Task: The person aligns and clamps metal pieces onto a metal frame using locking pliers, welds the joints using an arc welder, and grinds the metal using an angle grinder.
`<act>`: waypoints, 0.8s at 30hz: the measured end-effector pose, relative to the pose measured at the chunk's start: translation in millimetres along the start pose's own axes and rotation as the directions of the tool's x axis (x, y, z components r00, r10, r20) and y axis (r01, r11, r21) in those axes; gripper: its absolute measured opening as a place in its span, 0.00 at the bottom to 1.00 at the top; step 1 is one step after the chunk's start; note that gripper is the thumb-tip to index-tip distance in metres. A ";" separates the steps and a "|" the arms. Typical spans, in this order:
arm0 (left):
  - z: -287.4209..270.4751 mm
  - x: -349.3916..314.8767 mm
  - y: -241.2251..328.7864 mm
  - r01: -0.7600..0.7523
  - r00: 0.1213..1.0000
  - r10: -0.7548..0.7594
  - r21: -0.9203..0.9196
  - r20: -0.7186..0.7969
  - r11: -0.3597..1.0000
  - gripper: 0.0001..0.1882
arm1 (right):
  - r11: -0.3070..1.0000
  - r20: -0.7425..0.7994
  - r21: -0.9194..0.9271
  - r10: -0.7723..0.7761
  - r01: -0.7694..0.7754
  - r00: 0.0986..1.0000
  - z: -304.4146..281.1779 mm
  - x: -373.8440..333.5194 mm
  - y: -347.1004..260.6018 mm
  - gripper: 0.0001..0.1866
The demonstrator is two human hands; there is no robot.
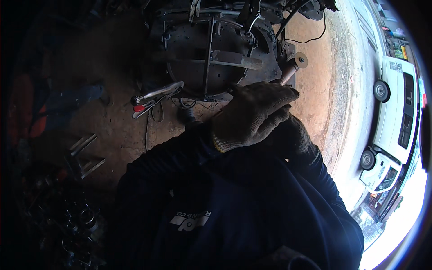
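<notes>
A knitted work glove, dark and dirty, covers my left hand. Its fingers are stretched out, pressed together and pointing right. Partly behind and below it is my gloved right hand; its fingers are hidden. Past my left fingertips juts what looks like an angle grinder, with a pale round disc at its far end. The rest of the grinder is hidden behind my left glove, and whether a hand grips it does not show. Just beyond my hands lies a large round metal frame crossed by flat bars.
Left of the frame is a silver tool with a red part and a cord. A metal bracket lies on the brown floor. Dark metal parts crowd the lower left. A person is dimly visible at far left. A white van stands outside, right.
</notes>
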State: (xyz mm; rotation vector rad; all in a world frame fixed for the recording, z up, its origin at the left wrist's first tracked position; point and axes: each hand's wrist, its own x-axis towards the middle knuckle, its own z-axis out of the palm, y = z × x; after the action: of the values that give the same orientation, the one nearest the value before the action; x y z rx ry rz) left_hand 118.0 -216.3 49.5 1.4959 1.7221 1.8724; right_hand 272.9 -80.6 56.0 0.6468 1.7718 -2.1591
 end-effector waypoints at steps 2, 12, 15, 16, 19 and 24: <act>0.1 0.1 0.3 0.020 1.000 -0.020 -0.002 0.023 1.000 0.20 | 0.982 -0.013 -0.158 -0.106 0.102 0.994 -2.3 0.4 6.3 0.26; 0.6 4.5 0.5 -0.020 0.999 0.022 0.035 -0.047 0.999 0.18 | 0.811 -0.039 -0.570 0.133 -0.131 0.990 17.3 -3.3 -64.2 0.23; 3.2 6.4 0.7 0.006 0.999 -0.004 0.063 -0.034 0.998 0.15 | 0.378 0.260 -0.860 -0.253 0.343 0.932 10.0 -9.5 -46.6 0.22; 5.1 6.2 0.6 0.015 1.000 -0.014 0.084 -0.006 0.996 0.13 | 0.444 0.252 -0.824 -0.268 0.352 0.930 4.0 -7.4 -43.1 0.20; 12.1 8.5 -2.6 -0.005 0.999 0.009 0.102 -0.040 0.995 0.11 | 0.605 0.189 -0.746 -0.211 0.280 0.959 -12.8 -4.6 -20.2 0.18; 35.6 11.2 -4.3 -0.101 0.995 0.103 0.139 -0.011 0.985 0.11 | 0.853 0.075 -0.507 -0.101 0.125 0.992 -60.5 -10.0 56.5 0.18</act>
State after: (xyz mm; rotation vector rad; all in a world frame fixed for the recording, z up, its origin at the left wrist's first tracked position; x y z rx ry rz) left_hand 137.3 -184.4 45.3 1.6519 1.8507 1.8545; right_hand 318.6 -34.3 3.8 0.3590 2.2751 -1.6241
